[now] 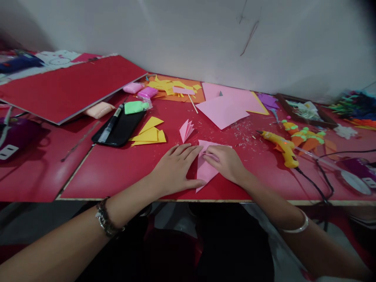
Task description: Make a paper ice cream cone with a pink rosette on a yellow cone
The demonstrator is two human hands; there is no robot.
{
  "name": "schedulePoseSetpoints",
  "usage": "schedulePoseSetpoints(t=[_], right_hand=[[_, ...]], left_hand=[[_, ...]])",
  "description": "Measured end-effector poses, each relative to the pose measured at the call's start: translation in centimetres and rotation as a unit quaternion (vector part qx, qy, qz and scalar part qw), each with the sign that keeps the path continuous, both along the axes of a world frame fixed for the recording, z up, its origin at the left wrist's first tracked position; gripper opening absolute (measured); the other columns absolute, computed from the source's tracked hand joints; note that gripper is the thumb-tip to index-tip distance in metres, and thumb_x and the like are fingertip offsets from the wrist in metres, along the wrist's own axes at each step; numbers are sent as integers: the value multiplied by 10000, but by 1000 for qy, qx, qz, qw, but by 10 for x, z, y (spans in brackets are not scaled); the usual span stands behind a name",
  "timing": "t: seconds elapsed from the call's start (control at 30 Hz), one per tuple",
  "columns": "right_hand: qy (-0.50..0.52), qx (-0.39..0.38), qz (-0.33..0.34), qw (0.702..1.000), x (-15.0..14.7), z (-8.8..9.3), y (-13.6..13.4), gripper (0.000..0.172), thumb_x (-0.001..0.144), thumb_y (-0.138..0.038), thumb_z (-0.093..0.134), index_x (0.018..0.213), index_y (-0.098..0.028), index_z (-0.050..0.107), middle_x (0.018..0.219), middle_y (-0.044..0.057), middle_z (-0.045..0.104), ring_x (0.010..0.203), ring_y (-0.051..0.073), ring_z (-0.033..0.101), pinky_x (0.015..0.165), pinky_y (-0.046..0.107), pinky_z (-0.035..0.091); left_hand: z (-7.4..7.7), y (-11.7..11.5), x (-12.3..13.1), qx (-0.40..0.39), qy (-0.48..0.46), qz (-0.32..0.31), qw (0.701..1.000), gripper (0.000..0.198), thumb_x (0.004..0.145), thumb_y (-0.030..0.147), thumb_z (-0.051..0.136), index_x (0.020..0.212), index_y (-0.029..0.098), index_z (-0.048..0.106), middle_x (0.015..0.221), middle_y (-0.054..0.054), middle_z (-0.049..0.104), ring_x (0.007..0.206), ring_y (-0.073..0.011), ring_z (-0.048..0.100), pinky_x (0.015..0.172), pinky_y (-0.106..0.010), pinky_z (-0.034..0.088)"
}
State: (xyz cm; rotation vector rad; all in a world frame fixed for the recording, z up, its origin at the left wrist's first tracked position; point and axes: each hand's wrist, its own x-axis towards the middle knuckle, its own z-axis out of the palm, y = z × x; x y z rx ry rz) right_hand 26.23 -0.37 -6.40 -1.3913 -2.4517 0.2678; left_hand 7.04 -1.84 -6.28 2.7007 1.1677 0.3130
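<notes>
A pink sheet of paper with a pointed lower corner (205, 175) lies on the red table under both hands. My left hand (178, 166) is flat, fingers stretched out, with its fingertips and thumb resting on the paper's left edge. My right hand (227, 161) is closed over the paper's upper right part, fingers pinched together; what they grip is partly hidden, perhaps a fold of the sheet or something thin. Just beyond my left fingertips stands a small pleated pink paper fan (186, 131). Folded yellow paper pieces (151, 133) lie to its left.
A yellow hot glue gun (280, 148) lies at right, its black cord (313, 182) trailing over the front edge. A black phone (120, 129) with a pen on it is at left. Farther back are pink sheets (222, 111), clay packets (147, 93) and a leaning red board (73, 86).
</notes>
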Motion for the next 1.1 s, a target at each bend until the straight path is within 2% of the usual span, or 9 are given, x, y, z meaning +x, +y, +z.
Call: schedulePoseSetpoints(t=[0.3,0.63,0.93,1.1], right_hand=[[9,9,-6,1000,-1,-2,0,240,844,-284,398,665,-169,507,681,13,575,652,115,502,592,238,299],[10,12,-8,1000,-2,0,-1,235,833,-268,400,629,-174,467,613,-5,515,586,103,448,557,235,271],[7,2,-10,1000,-2,-1,0,187,824,-219,394,655,-173,458,653,6,542,627,107,477,577,229,278],[8,0,-10,1000,-2,-2,0,189,820,-213,394,646,-172,453,650,7,542,627,108,477,580,230,280]], left_hand=[[3,-6,1,29,5,27,999,793,706,631,413,1301,121,289,1321,-101,392,1204,-235,334,996,-370,259],[5,-7,-3,5,16,9,1000,837,682,671,401,1317,141,270,1351,-95,352,1227,-247,304,1007,-384,236],[6,-15,-6,0,32,9,999,754,715,633,402,1303,169,314,1353,-106,335,1225,-260,301,1005,-405,239],[8,-23,-6,-13,49,12,999,651,755,588,395,1293,226,343,1387,-75,289,1254,-265,255,1015,-424,223]])
